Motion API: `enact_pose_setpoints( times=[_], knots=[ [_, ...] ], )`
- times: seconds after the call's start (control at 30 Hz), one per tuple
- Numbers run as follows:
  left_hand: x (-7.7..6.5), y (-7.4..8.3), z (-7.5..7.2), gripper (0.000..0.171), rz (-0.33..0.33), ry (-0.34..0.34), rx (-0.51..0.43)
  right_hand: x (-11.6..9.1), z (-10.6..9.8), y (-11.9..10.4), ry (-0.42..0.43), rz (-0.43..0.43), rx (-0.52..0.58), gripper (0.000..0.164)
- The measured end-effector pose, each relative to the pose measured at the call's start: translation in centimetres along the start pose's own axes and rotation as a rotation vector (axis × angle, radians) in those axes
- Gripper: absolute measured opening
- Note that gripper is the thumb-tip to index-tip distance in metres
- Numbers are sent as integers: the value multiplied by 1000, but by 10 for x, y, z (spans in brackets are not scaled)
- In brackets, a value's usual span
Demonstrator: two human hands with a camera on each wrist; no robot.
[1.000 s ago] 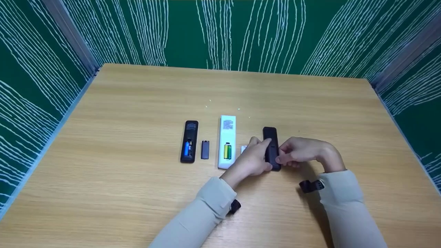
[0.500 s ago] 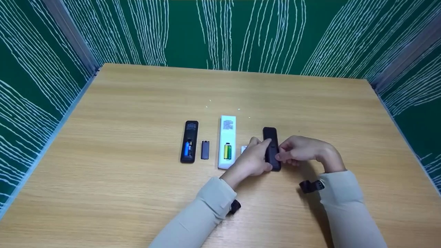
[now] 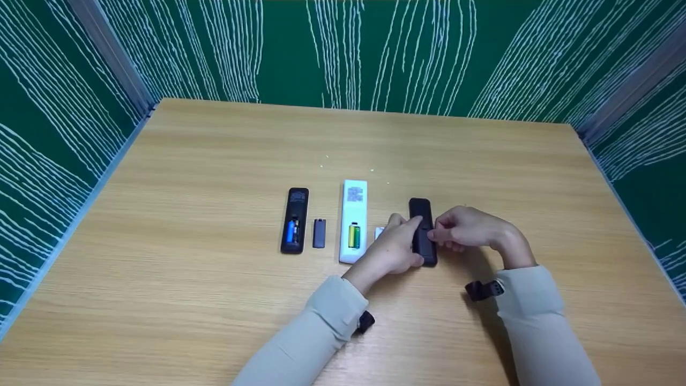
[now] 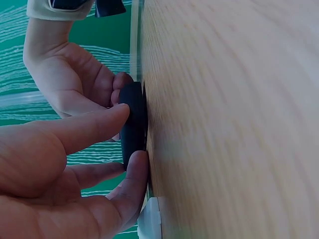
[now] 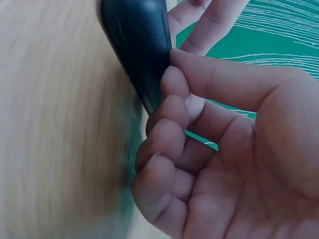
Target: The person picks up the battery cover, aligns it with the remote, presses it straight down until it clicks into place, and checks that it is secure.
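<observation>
A black remote control (image 3: 420,209) lies back side up on the wooden table, in line with the other remotes. My left hand (image 3: 394,246) grips it from the left, its fingers along the sides, as the left wrist view also shows on the dark remote (image 4: 133,119). My right hand (image 3: 469,230) is at the remote's right side. Its thumb tip presses on the back, with the index finger curled against the side edge, seen close in the right wrist view at the black remote (image 5: 137,40). The left hand partly covers a small white piece (image 3: 379,231).
Left of the hands lies a white remote (image 3: 353,212) with two yellow-green batteries in its bay. Further left are a loose dark battery cover (image 3: 319,234) and another black remote (image 3: 296,203) with its battery bay uncovered. Tiny white bits (image 3: 371,170) lie behind them.
My right thumb has slid a little up along the back of the black remote, away from me. The left hand keeps its grip and the other things stay put.
</observation>
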State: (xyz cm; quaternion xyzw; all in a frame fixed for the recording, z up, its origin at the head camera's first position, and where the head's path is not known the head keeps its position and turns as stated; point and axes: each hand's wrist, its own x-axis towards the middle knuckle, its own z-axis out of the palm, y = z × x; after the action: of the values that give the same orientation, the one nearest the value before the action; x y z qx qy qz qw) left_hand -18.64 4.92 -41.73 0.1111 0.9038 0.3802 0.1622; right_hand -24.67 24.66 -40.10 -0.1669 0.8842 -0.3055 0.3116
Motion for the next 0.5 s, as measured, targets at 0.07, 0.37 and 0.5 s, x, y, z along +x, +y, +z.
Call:
enact_pose_setpoints(
  times=[0.07, 0.37, 0.5],
  knots=[
    [0, 0, 0, 86, -1, 1, -5, 0, 0, 0, 3, -2, -4, 30],
    [-1, -1, 0, 87, 1, -1, -20, 1, 0, 2, 16, -17, 5, 30],
    [-1, -2, -1, 86, 10, -6, -25, 0, -1, 4, 33, -11, 6, 30]
  ],
)
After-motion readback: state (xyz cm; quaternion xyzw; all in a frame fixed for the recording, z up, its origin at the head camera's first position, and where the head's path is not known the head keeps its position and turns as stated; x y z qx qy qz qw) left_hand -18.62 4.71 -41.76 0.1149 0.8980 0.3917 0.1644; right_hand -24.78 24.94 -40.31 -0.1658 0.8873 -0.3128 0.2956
